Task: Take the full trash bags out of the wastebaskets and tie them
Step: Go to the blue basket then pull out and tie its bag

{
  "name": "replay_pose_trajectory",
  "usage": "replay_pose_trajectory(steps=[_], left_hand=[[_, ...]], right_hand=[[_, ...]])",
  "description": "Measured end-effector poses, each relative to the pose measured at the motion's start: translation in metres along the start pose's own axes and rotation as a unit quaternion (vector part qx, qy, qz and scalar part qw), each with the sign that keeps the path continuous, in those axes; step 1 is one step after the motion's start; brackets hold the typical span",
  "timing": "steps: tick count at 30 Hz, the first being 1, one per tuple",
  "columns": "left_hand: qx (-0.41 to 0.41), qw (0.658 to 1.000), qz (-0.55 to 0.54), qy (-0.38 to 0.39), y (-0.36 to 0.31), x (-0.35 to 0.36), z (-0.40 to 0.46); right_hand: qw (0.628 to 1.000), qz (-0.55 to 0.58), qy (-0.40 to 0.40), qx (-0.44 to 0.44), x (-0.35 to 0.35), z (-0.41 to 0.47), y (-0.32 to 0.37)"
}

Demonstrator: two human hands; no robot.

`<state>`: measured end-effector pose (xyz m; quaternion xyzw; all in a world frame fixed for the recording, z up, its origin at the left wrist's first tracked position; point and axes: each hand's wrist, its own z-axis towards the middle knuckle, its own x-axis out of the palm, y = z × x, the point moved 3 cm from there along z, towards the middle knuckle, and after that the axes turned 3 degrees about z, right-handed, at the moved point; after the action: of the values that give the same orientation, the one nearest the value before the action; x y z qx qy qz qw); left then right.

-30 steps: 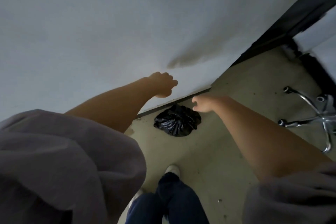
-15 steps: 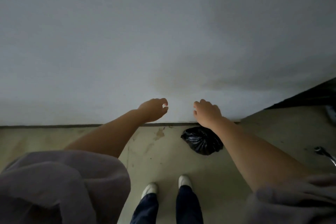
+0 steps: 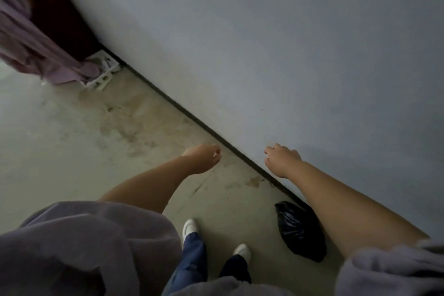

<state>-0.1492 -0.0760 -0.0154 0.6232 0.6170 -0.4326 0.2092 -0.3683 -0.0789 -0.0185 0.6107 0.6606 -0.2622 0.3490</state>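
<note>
Black trash bag (image 3: 298, 230) on floor by wall, seemingly tied. Left hand (image 3: 204, 157), right hand (image 3: 282, 160): fingers loosely curled, empty. Next: find next wastebasket.

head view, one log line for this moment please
trash bag: on floor by wall, not held | left hand: empty | right hand: empty

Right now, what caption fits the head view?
Both hands empty, black bag on floor by wall.

Both arms out fwd; L hand (image 3: 204, 157) & R hand (image 3: 283, 160) empty (fingers loosely curled).
</note>
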Motion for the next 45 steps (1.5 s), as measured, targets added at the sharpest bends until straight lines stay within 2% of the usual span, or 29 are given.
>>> replay_pose_trajectory(steps=[8, 15, 20, 26, 36, 45], left_hand=[[-0.110, 0.992, -0.048, -0.030, 0.118, 0.017, -0.098], [-0.169, 0.980, -0.087, -0.060, 0.257, 0.015, -0.191], [-0.223, 0.963, -0.105, -0.110, 0.356, 0.002, -0.258], [-0.296, 0.935, -0.139, -0.136, 0.451, 0.008, -0.316], [-0.358, 0.904, -0.189, -0.136, 0.608, -0.020, -0.317], [-0.412, 0.847, -0.274, -0.194, 0.779, -0.086, -0.306]], right_hand=[[0.984, -0.108, 0.014, -0.139, -0.005, 0.010, 0.165], [0.969, -0.151, 0.026, -0.195, 0.005, 0.011, 0.339], [0.953, -0.174, 0.024, -0.247, 0.010, 0.014, 0.474], [0.917, -0.230, 0.013, -0.326, 0.010, 0.020, 0.614], [0.879, -0.292, 0.009, -0.378, -0.028, 0.105, 0.772], [0.847, -0.340, 0.011, -0.408, -0.097, 0.198, 0.938]])
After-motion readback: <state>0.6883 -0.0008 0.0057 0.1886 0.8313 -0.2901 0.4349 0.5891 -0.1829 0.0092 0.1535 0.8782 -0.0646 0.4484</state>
